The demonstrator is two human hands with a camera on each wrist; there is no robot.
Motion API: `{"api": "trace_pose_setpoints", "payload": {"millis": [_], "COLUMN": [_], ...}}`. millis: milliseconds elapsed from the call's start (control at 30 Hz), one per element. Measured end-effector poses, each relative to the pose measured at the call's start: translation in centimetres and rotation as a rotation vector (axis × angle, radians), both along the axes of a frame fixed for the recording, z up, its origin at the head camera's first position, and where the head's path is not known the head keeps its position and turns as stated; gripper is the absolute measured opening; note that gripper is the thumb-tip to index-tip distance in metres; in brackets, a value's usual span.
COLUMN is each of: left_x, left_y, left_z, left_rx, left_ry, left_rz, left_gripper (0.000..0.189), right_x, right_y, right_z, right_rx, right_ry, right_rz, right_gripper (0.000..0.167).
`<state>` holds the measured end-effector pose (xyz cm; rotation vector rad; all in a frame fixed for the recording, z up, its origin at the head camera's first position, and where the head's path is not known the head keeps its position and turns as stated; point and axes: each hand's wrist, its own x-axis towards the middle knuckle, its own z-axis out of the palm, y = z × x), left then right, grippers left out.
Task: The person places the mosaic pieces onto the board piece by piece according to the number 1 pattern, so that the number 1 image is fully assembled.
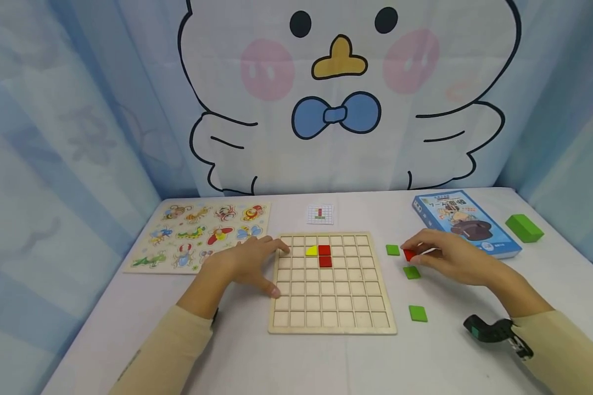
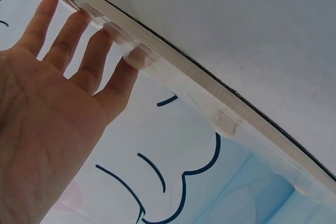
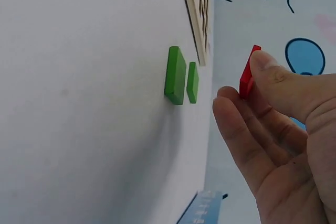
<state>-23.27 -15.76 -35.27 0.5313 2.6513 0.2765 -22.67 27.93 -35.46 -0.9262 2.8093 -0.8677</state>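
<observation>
A wooden grid board (image 1: 336, 302) lies on the white table. In its upper part sit two red squares (image 1: 325, 261), one above the other, with a yellow piece (image 1: 312, 250) beside the upper one. My left hand (image 1: 242, 263) is at the board's left edge, thumb and fingers spread; its fingertips also meet the edge of a board in the left wrist view. To the right of the board, my right hand (image 1: 457, 260) pinches a small red tile (image 3: 249, 72) between thumb and fingers. Near that hand lie green tiles (image 1: 412, 272) (image 3: 176, 76), flat on the table.
At the left is an insect picture board (image 1: 195, 236), partly covered by my left hand. A small pattern card (image 1: 320, 214) lies behind the grid. A blue box (image 1: 466, 222) and a green block (image 1: 524, 228) stand at the back right. A printed curtain (image 1: 336, 159) hangs behind.
</observation>
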Motion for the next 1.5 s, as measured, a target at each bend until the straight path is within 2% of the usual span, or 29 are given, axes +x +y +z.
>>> {"api": "trace_pose_setpoints", "payload": {"millis": [233, 533, 800, 1167, 1333, 1500], "left_x": [-0.2, -0.2, -0.1, -0.1, -0.2, -0.3], "left_y": [0.1, 0.2, 0.6, 0.8, 0.4, 0.0], "left_z": [-0.3, -0.4, -0.8, -0.3, -0.3, -0.1], "left_rx": [-0.001, -0.009, 0.001, -0.013, -0.024, -0.021], "left_ry": [-0.008, -0.012, -0.027, -0.020, -0.002, 0.009], "left_rz": [-0.012, -0.012, -0.025, -0.019, -0.015, -0.023], "left_gripper": [0.087, 0.088, 0.089, 0.089, 0.092, 0.093], "right_x": [-0.2, -0.1, 0.1, -0.1, -0.5, -0.7], "right_y": [-1.0, -2.4, -3.3, -4.8, -5.7, -6.7], "right_z": [0.4, 0.0, -0.3, -0.3, -0.1, 0.2], "right_rx": [-0.021, -0.083, -0.059, -0.065, -0.081, -0.095], "right_ry": [-0.013, -0.035, -0.025, -0.041, -0.016, -0.029], "right_rz": [-0.008, 0.066, 0.071, 0.124, 0.165, 0.185], "right_gripper": [0.027, 0.025, 0.025, 0.027, 0.027, 0.028]}}
